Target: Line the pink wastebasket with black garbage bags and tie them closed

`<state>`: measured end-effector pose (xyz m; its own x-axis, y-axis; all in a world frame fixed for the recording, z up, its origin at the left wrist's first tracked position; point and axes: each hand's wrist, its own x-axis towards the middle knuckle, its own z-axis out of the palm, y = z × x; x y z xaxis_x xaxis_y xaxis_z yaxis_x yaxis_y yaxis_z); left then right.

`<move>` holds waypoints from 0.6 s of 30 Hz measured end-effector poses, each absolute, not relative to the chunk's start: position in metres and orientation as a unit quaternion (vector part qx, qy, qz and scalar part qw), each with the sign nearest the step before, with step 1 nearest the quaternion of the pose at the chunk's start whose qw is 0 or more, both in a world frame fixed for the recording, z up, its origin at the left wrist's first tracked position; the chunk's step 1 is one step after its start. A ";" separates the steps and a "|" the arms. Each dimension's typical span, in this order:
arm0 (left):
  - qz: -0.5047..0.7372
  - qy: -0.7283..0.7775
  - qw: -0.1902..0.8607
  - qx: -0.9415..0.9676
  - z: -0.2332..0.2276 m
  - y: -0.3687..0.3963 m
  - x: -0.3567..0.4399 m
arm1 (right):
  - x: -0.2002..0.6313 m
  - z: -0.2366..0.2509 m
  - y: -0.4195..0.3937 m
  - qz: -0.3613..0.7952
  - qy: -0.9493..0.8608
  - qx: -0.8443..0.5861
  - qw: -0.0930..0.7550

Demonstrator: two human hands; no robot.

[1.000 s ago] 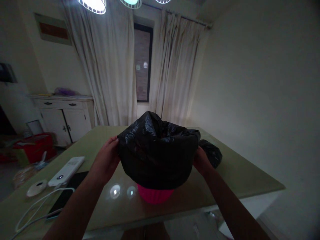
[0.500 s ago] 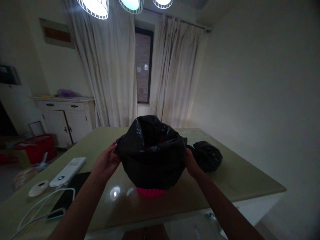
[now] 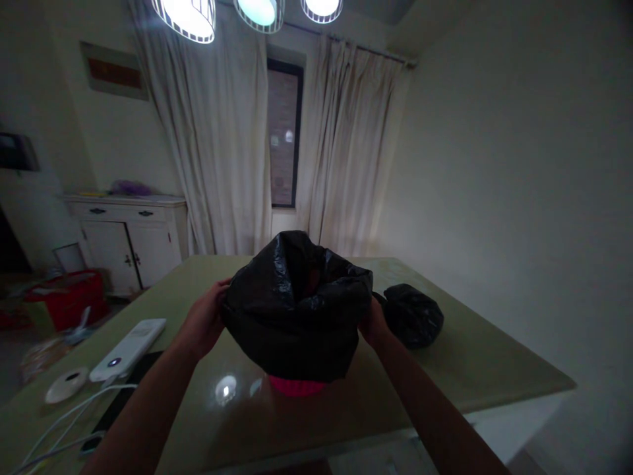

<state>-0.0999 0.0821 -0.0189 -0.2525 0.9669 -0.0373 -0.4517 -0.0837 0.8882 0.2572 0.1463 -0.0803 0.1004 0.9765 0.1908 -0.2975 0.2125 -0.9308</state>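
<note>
A black plastic bag (image 3: pixel 297 330) is draped over a pink container (image 3: pixel 297 386) on the table, and only the container's base shows below the bag's lower edge. The bag's top gapes in loose folds, with a hint of red or pink inside. My left hand (image 3: pixel 206 320) grips the bag's left side, fingers partly tucked behind the plastic. On the opposite side my right hand (image 3: pixel 373 323) holds the bag's edge, its fingertips mostly hidden. Just beyond my right hand lies a second, crumpled black plastic bag (image 3: pixel 414 315).
The green table (image 3: pixel 475 369) ends in a corner at the right. On its left lie a white power bank (image 3: pixel 128 349), a round white object (image 3: pixel 66 386), white cables (image 3: pixel 64 422) and a dark flat device (image 3: pixel 116 402). A white cabinet (image 3: pixel 126 244) and curtains (image 3: pixel 222 152) stand behind.
The bag's left side has been drawn outward and slightly down by my left hand, and the opening's folds have shifted. My right hand has moved slightly downward. The view has tilted a little.
</note>
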 end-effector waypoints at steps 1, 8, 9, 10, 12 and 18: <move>0.658 0.427 0.532 0.320 -0.021 0.083 -0.102 | 0.257 -0.080 0.149 0.511 -0.427 -0.384 0.640; 0.670 0.375 0.543 0.340 -0.016 0.079 -0.107 | 0.258 -0.073 0.158 0.468 -0.420 -0.401 0.667; 0.676 0.363 0.541 0.344 -0.012 0.078 -0.106 | 0.259 -0.072 0.159 0.454 -0.434 -0.400 0.667; 0.680 0.350 0.538 0.354 -0.008 0.079 -0.106 | 0.259 -0.070 0.160 0.440 -0.448 -0.400 0.668; 0.679 0.320 0.540 0.381 -0.003 0.082 -0.104 | 0.258 -0.067 0.162 0.410 -0.467 -0.398 0.675; 0.678 0.355 0.537 0.355 -0.008 0.104 -0.093 | 0.248 -0.076 0.172 0.427 -0.537 -0.375 0.624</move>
<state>-0.0927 0.1041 -0.0079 -0.1721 0.9799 0.1005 -0.4755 -0.1720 0.8627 0.2483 0.1719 -0.0758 0.0599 0.9350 0.3495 -0.1291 0.3544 -0.9261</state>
